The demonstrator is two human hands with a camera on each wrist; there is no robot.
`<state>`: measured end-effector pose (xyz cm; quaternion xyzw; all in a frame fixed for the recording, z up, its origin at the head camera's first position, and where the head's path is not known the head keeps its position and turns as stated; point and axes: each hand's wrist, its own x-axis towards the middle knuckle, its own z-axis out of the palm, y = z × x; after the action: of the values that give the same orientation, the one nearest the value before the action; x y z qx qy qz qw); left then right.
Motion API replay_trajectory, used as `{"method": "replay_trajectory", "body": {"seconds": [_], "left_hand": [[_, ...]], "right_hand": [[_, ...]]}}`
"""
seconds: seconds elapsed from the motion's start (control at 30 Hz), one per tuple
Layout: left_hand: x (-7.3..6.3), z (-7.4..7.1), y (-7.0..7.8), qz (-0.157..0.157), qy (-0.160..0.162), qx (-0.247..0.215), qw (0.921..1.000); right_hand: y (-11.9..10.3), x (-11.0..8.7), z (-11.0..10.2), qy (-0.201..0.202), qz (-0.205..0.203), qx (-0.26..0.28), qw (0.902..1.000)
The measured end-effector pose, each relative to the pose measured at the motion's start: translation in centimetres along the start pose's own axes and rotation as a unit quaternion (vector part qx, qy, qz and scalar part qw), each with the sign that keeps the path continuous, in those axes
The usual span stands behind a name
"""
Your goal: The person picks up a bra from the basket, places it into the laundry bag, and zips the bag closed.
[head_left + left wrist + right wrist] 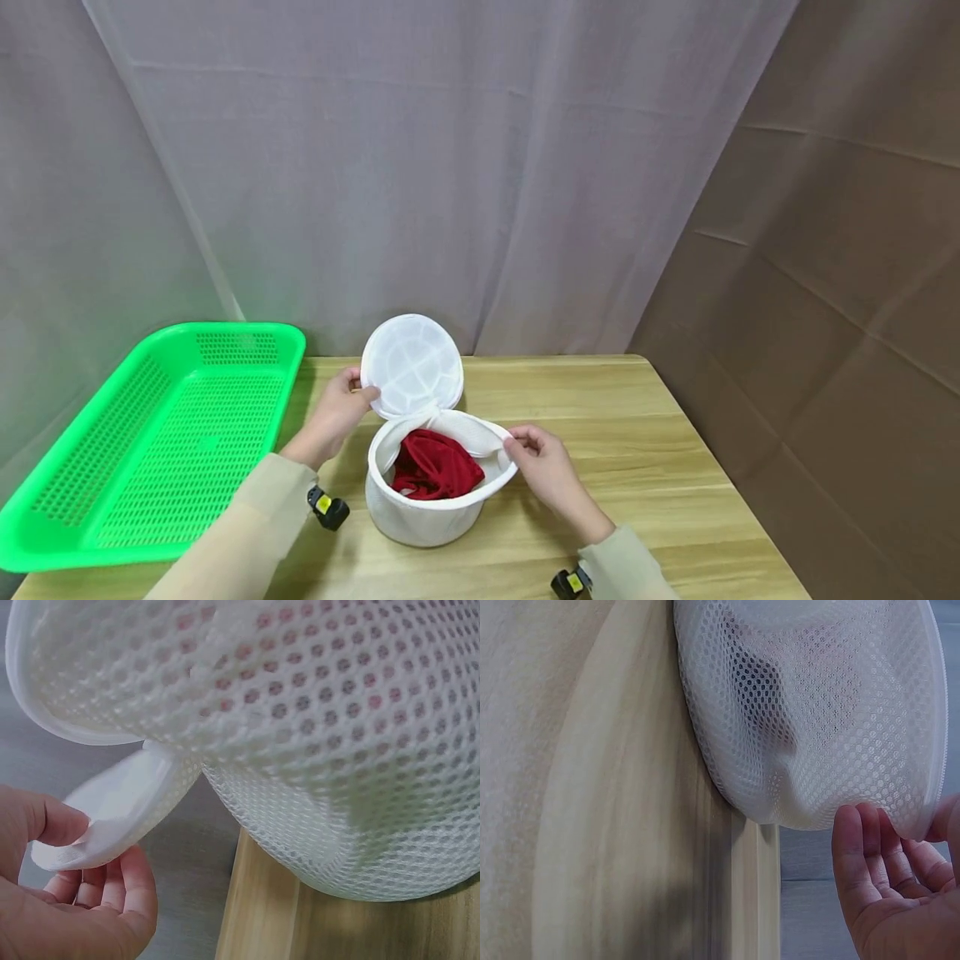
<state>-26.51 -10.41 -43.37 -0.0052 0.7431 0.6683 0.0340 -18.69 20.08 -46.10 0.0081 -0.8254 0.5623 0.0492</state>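
A white mesh laundry bag (423,523) stands on the table with its round lid (412,367) tipped up at the back. Inside lies a crumpled dark red cloth (438,467), whose kind I cannot tell. My left hand (341,408) pinches the lid's left edge between thumb and fingers; the left wrist view shows the thumb on one face of the lid (112,817). My right hand (543,467) pinches the right side of the bag's rim, drawing it out to a point. In the right wrist view, the fingers (847,847) sit against the mesh (832,750).
A large green plastic basket (281,408) with perforated sides stands left of the bag, on the wooden table (622,450). Behind the table hangs a grey curtain (450,167), and a brown cloth (840,292) hangs along the right side.
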Motion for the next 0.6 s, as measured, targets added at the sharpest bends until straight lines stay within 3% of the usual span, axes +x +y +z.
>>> {"method": "replay_trajectory", "body": {"seconds": [0.33,0.6], "left_hand": [[-0.3,-0.4,-0.7,0.008,-0.015,0.006,0.9998],[-1.7,-1.0,0.0,0.048,-0.043,0.003,0.9979]], "right_hand": [[0.5,0.2,0.3,-0.005,0.012,-0.011,0.9999],[0.5,0.3,0.4,-0.002,0.007,0.001,1.0000]]}}
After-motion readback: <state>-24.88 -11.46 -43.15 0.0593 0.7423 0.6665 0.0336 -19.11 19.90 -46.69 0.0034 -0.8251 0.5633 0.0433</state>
